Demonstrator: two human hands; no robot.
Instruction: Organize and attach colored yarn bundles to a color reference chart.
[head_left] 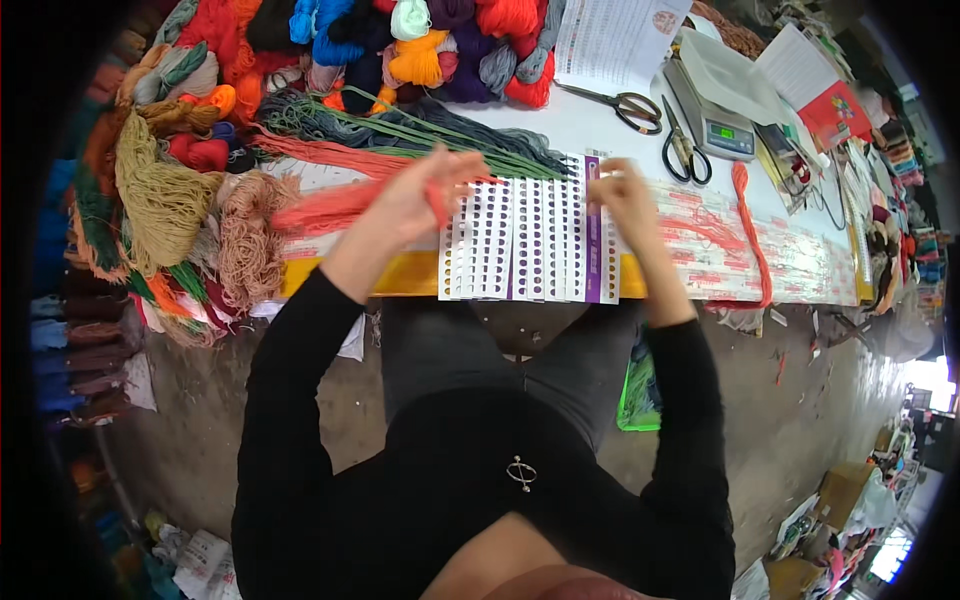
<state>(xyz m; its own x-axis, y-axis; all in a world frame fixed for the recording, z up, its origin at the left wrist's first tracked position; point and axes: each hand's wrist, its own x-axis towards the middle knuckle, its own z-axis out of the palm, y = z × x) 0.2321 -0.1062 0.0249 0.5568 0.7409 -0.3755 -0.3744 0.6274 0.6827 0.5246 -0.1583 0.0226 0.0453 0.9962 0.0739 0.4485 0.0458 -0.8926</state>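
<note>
My left hand [408, 203] is closed around a hank of coral yarn [328, 207], whose loose length trails left over the table. A loop of the same yarn crosses its palm, and the fingers are slightly blurred. To the right, my right hand [624, 198] has its fingers curled together above the purple strip of a punched card [513, 245]. Whether a thin strand is pinched there is too small to make out. The white card has rows of holes with dark and brownish threads or colours showing, and lies at the table's near edge between my hands. Green-grey strands [400, 130] lie beyond it.
Piled yarn skeins [420, 58] cover the back left, with a tan skein [155, 195] at the left. Two black scissors [638, 112] and a digital scale [728, 138] stand back right. A coral bundle [752, 235] hangs near the right edge. A green basket [640, 395] sits below.
</note>
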